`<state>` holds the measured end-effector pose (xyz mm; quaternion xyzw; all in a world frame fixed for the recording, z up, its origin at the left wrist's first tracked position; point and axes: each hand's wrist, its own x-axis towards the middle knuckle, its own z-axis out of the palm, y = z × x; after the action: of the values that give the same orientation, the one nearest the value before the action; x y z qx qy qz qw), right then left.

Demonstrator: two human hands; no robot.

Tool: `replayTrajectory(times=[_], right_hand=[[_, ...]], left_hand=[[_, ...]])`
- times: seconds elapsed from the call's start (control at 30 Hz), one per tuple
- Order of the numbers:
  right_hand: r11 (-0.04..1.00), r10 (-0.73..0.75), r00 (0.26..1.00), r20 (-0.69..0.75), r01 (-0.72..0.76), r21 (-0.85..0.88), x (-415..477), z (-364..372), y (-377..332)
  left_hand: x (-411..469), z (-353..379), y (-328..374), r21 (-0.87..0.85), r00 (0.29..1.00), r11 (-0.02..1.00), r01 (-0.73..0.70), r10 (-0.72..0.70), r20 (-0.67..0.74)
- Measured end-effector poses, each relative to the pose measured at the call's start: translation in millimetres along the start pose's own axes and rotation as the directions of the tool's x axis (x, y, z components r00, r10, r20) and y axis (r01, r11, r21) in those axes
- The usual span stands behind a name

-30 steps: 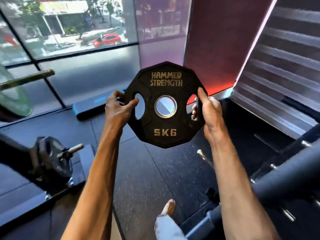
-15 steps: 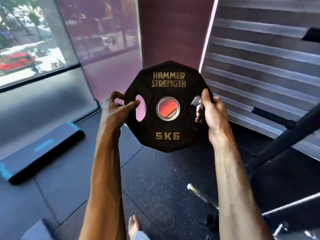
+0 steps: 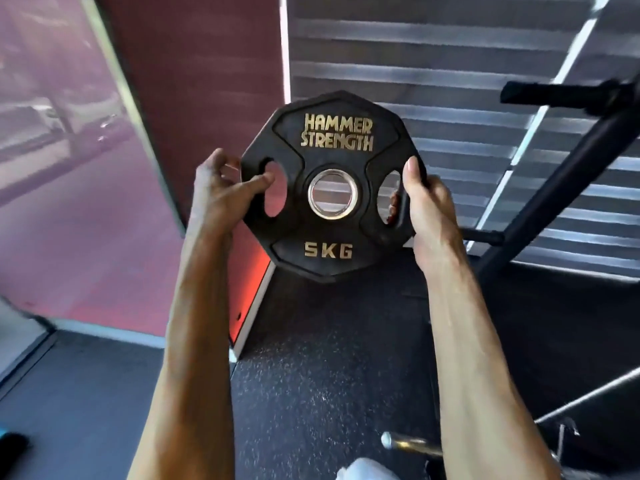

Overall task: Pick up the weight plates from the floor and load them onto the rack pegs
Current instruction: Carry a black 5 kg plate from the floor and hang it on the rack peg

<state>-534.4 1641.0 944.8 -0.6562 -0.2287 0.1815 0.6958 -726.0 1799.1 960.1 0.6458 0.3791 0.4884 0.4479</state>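
I hold a black 5 kg weight plate (image 3: 329,140) upright in front of me, its gold lettering facing me and a steel-ringed hole at its centre. My left hand (image 3: 218,199) grips its left edge, thumb through the left cut-out. My right hand (image 3: 427,213) grips its right edge, fingers curled through the right cut-out. A black rack frame (image 3: 554,188) slants up at the right, with a short black peg (image 3: 481,235) sticking out just right of the plate and a longer black peg (image 3: 554,95) higher up.
A dark red wall panel (image 3: 207,64) and a slatted grey wall (image 3: 415,46) stand ahead. Black speckled rubber floor (image 3: 329,375) lies below. A chrome bar end (image 3: 405,441) juts out low on the right. Glass wall at the left.
My view has swung right: the window and blue step have slid out to the left, and the rack frame and pegs have come in at the right. Both hands keep the plate.
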Motion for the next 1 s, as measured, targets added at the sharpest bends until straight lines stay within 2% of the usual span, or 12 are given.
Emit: replayTrajectory(times=[0.1,0.27,0.5,0.6,0.87,1.0], right_hand=[[0.999,-0.039,0.997,-0.074,0.039,-0.009,38.0,8.3,-4.6],[0.998,-0.059,0.975,-0.216,0.059,-0.008,109.4,5.3,2.9],[0.997,-0.071,0.902,-0.427,0.052,-0.055,207.0,-27.3,-15.0],[0.992,-0.112,0.864,-0.491,0.072,-0.1,241.4,-45.6,-21.2],[0.984,-0.173,0.718,-0.674,0.099,-0.146,311.9,-80.0,-29.2],[0.98,-0.196,0.604,-0.772,0.132,-0.146,336.0,-90.5,-29.6]], left_hand=[[43.4,27.6,-2.1,0.028,0.996,1.0,-0.009,0.007,0.086],[122.0,97.4,-10.0,-0.051,0.969,0.996,-0.068,0.078,0.235],[209.0,223.6,-2.5,-0.168,0.89,0.983,-0.078,0.145,0.432],[237.5,275.5,3.0,-0.197,0.846,0.98,-0.036,0.135,0.516],[291.9,402.6,15.4,-0.285,0.706,0.958,0.024,0.186,0.683],[311.5,460.5,16.9,-0.313,0.592,0.949,0.035,0.233,0.771]])
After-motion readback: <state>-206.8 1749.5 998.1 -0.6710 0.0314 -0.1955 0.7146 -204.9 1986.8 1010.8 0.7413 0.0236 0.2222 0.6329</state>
